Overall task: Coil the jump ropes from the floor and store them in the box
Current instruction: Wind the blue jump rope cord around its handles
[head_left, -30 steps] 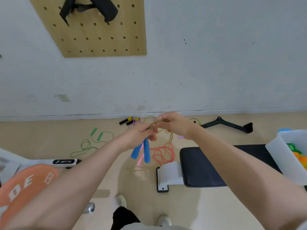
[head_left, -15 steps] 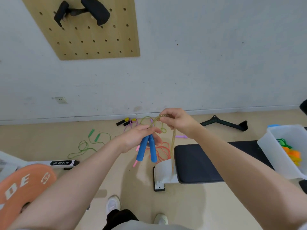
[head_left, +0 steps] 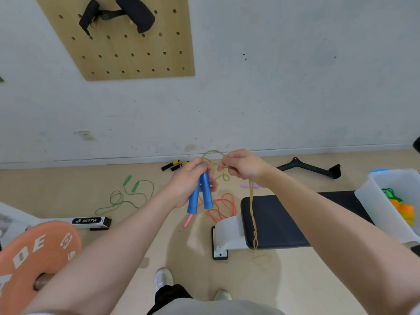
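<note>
Two blue handles (head_left: 201,193) sit gripped in the left hand (head_left: 189,181); the right hand (head_left: 244,167) fingers pinch the rope (head_left: 251,214), its tail hanging below them. Coiling is unfinished. Three ropes remain on the floor (head_left: 181,246); the box (head_left: 372,201) holds some.

Bare floor (head_left: 186,251) lies open under both arms, so a hand can reach down there. To the right, the black bench pad (head_left: 272,221) blocks the low way to the white box (head_left: 375,201), whose top is open. Loose ropes (head_left: 220,208) clutter the floor ahead, and an orange weight plate (head_left: 34,253) fills the left corner.
</note>
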Motion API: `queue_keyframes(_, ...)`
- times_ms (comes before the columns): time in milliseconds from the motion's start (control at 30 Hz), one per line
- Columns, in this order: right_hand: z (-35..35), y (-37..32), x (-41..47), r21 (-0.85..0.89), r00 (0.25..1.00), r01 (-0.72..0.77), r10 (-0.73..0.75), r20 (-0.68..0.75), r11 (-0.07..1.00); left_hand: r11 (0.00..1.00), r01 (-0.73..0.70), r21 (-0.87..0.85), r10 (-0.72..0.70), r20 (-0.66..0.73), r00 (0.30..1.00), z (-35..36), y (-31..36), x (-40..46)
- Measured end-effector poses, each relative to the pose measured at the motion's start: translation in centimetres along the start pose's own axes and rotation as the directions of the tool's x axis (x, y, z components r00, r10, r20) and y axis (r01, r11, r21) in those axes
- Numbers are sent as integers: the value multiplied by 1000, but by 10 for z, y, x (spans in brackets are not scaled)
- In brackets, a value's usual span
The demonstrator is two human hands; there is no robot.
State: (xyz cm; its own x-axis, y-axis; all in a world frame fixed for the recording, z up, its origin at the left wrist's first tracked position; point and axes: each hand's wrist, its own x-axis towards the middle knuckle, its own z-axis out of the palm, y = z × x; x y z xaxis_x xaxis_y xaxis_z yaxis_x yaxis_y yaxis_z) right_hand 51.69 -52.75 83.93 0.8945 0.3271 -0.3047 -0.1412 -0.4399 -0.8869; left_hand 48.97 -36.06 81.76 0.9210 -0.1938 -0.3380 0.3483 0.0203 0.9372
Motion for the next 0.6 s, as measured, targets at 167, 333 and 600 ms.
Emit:
queue_keyframes(167, 7, -2, -3, -247, 963, -102, 158, 218, 964, 998, -52, 47, 57, -119, 991, 0, 4, 3)
queue_keyframes(333, 7, -1, -2, -458, 953, -84, 206, 223, 885, 965, -89, 247, 126, -140, 982, -24, 9, 8)
queue_keyframes(600, 24, -15, 3, -141, 965, -42, 77, 250, 989, 987, -118, -111, 71, -362, 930, -19, 26, 16)
